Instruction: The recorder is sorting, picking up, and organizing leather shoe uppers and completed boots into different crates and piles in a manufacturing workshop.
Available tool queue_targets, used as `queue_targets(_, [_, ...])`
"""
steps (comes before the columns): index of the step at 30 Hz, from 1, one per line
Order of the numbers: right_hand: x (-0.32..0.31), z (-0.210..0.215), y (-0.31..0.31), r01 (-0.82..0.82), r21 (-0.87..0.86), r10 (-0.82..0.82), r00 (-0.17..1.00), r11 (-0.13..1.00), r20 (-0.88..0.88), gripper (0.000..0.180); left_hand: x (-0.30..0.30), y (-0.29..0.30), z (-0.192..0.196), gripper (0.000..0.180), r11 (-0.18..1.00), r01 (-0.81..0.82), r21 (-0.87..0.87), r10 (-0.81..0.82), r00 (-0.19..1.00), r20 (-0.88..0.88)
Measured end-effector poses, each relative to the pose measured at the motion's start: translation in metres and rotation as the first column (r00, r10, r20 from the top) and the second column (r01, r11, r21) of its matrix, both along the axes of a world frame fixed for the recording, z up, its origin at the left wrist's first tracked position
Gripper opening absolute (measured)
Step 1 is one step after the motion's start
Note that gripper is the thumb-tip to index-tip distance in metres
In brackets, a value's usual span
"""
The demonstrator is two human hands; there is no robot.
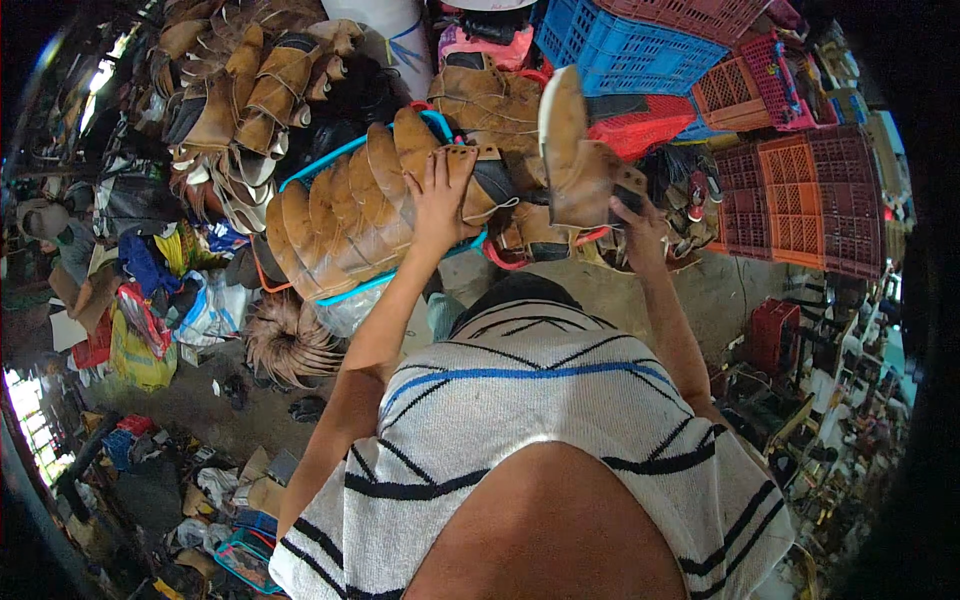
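Note:
A blue-rimmed basket [352, 292] holds a row of tan leather shoe uppers [330, 215], packed upright against one another. My left hand [441, 195] lies on the uppers at the row's right end, fingers stretched and apart, beside one with a dark collar and a loose lace. Off to the right, my right hand [642, 232] grips a single tan shoe upper [575, 165] by its dark eyelet end. This upper is raised, its pale-edged toe pointing away from me, and slightly blurred. Beyond the basket lie more tan uppers [485, 105], bundled with string.
A heap of tan uppers [255, 95] rises at the far left. Stacked plastic crates [630, 50] stand at the far right, with orange and maroon crates [795, 200] nearer. Bags [145, 345] and a brown fringed bundle [290, 340] lie on the left floor.

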State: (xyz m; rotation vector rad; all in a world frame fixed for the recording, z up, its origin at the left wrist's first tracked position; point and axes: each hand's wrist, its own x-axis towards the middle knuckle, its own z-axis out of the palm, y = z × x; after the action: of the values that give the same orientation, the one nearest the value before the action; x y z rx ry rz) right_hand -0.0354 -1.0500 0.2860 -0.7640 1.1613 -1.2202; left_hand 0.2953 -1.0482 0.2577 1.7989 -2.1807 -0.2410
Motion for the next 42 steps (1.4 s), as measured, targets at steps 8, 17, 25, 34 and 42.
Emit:
queue_targets(8, [0.038, -0.049, -0.046, -0.191, -0.037, 0.188, 0.980, 0.981, -0.069, 0.028, 0.023, 0.000, 0.004, 0.111, 0.994, 0.007, -0.108, -0.040, 0.951, -0.308])
queue_targets(17, [0.045, -0.024, -0.092, -0.313, 0.101, 0.321, 0.944, 0.944, -0.077, 0.033, 0.043, 0.003, 0.014, 0.107, 0.975, -0.006, -0.221, -0.113, 0.846, -0.521])
queue_targets(25, [0.059, 0.012, -0.087, -0.403, 0.123, 0.346, 0.879, 0.907, 0.328, 0.036, 0.048, 0.003, 0.014, 0.108, 0.980, 0.018, -0.199, -0.118, 0.857, -0.502])
queue_targets(34, [0.116, -0.016, -0.101, -0.598, 0.150, 0.616, 0.772, 0.787, -0.156, 0.035, 0.034, 0.011, -0.034, 0.104, 0.996, 0.030, -0.085, -0.054, 0.951, -0.303])
queue_targets(42, [0.129, -0.073, -0.072, -0.245, -0.261, 0.039, 0.795, 0.934, -0.605, 0.055, 0.028, 0.013, -0.029, 0.101, 0.982, -0.059, -0.182, -0.006, 0.940, -0.340])
